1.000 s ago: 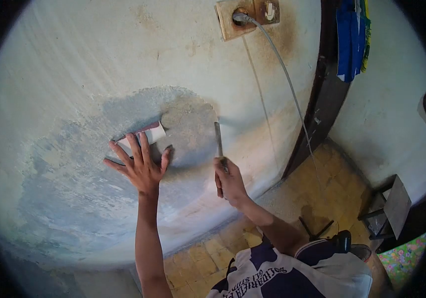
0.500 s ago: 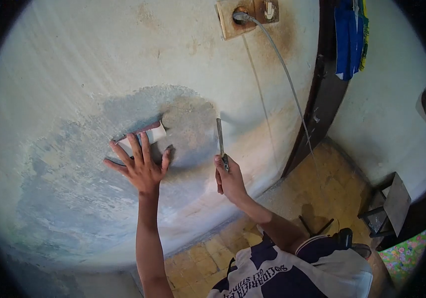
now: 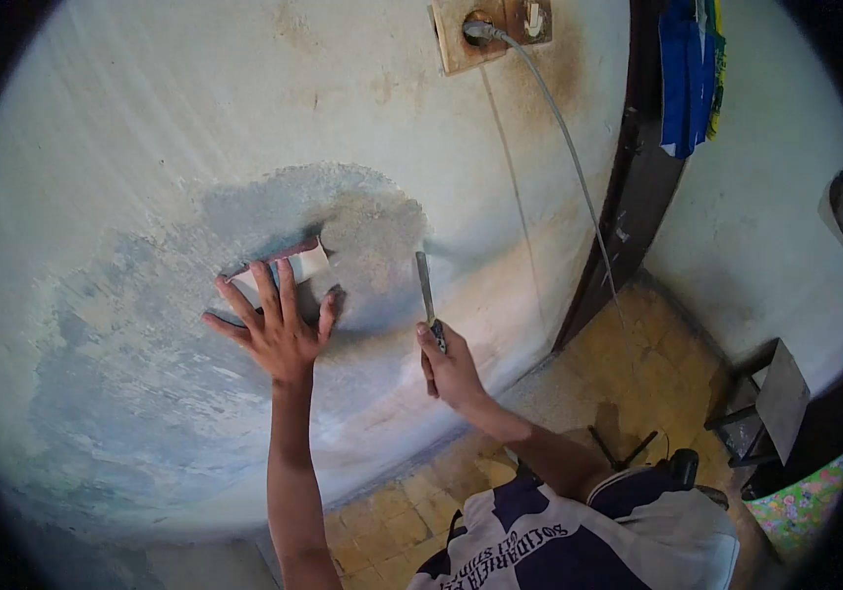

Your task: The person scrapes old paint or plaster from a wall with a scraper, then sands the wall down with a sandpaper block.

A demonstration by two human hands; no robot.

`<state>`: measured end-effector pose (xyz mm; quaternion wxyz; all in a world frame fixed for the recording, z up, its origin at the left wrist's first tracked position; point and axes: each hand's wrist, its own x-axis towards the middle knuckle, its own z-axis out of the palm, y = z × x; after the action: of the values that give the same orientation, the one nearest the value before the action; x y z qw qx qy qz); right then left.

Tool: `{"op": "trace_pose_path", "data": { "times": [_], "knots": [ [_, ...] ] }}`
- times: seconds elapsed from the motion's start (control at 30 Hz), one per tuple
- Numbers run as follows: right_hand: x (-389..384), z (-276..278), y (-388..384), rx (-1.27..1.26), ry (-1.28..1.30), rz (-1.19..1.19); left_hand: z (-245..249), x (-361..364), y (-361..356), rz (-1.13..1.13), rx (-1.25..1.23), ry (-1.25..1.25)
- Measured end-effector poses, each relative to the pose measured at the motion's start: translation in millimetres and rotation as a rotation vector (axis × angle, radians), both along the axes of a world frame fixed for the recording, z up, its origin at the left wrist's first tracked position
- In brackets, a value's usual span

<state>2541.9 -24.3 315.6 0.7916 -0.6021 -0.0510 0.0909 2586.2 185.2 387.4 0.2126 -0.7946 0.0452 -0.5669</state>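
My left hand (image 3: 279,324) lies flat on the wall with fingers spread, pressing a folded piece of sandpaper (image 3: 289,264) against it at the edge of a rough grey scraped patch (image 3: 343,236). My right hand (image 3: 451,369) grips the handle of a metal scraper (image 3: 425,283), whose narrow blade points up along the right edge of that patch. The surrounding wall (image 3: 195,108) is pale, with worn bluish areas lower left.
A wooden socket box (image 3: 485,29) with a grey cable (image 3: 569,157) hangs upper centre. A dark door frame (image 3: 633,187) stands to the right, blue cloth (image 3: 687,74) hanging on it. Yellow floor tiles (image 3: 638,354) and a small stool (image 3: 770,403) lie lower right.
My right hand with the scraper has shifted slightly left and down along the wall. The left hand and sandpaper stay in place.
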Motion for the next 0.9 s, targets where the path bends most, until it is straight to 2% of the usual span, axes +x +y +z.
{"op": "trace_pose_path", "data": {
  "times": [0.1, 0.17, 0.2, 0.33, 0.47, 0.57, 0.73, 0.9],
  "knots": [
    [-29, 15, 8, 0.118, 0.048, 0.047, 2, 3, 1, 0.002, 0.0, -0.009],
    [8, 2, -3, 0.159, 0.043, -0.074, -1, 1, 2, -0.002, -0.01, 0.002],
    [11, -2, 1, 0.08, -0.07, -0.109, -4, -3, 2, 0.01, -0.016, 0.017],
    [-24, 3, 13, 0.136, 0.081, 0.037, -1, 2, 1, 0.006, -0.022, 0.005],
    [6, -10, 12, 0.089, 0.024, -0.121, -3, -4, 2, 0.011, -0.024, 0.028],
    [-22, 5, 12, 0.184, 0.112, -0.04, -2, -4, 4, -0.003, -0.034, 0.032],
    [-51, -3, 15, 0.095, 0.105, -0.018, -5, -15, 10, -0.019, -0.068, 0.144],
    [17, -9, 6, -0.032, -0.09, -0.252, -16, -29, 31, -0.054, -0.011, 0.243]
  ]
}}
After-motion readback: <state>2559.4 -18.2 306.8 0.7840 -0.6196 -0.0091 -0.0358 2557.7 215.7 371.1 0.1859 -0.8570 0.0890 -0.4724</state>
